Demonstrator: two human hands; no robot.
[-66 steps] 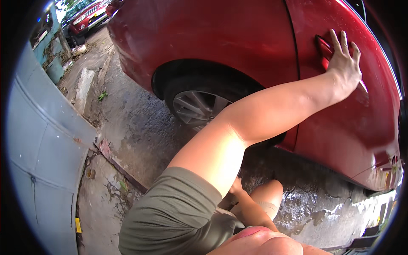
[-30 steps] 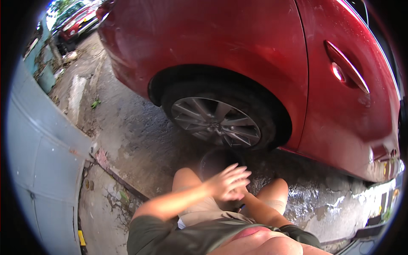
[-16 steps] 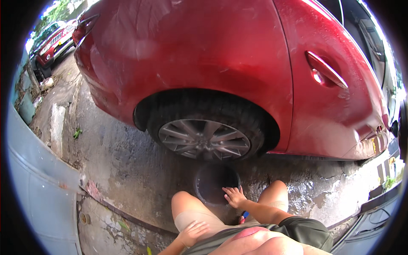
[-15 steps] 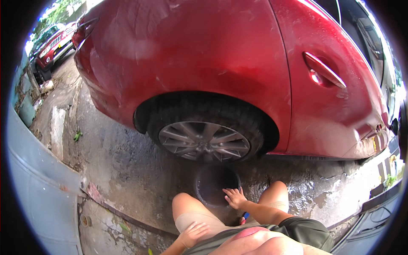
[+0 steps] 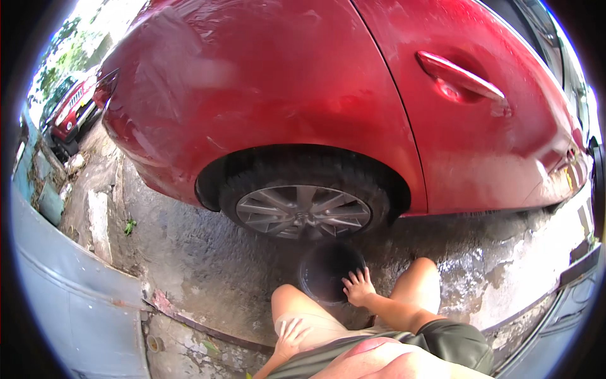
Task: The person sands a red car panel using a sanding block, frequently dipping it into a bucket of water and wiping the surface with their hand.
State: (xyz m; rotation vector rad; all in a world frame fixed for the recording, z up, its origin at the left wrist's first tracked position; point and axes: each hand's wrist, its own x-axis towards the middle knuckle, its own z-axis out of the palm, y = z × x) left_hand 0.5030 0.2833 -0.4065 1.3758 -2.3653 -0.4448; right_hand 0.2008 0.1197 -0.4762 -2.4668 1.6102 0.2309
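Note:
A dark round bucket (image 5: 305, 273) stands on the wet ground between my knees, just in front of the car's wheel (image 5: 303, 211). My right hand (image 5: 359, 288) is at the bucket's right rim, fingers spread over its opening, holding nothing that I can see. The bucket's inside is too dark and blurred to make out. On my left thigh rests my left hand (image 5: 292, 336), its fingers stretched out and apart. The wheel has silver spokes and a black tyre, and sits under the arch of a red car (image 5: 271, 88).
A door handle (image 5: 461, 74) sticks out from the car at the right. Grey metal panels (image 5: 69, 284) border the left, beside a low concrete kerb (image 5: 100, 224). Another red vehicle (image 5: 72, 104) is parked at the far left. Wet concrete (image 5: 189, 246) lies around the bucket.
The view has tilted and shifted slightly. My right hand stays at the bucket's right rim, its fingers now pointing more forward. My left hand stays on the thigh, its fingers a little more spread.

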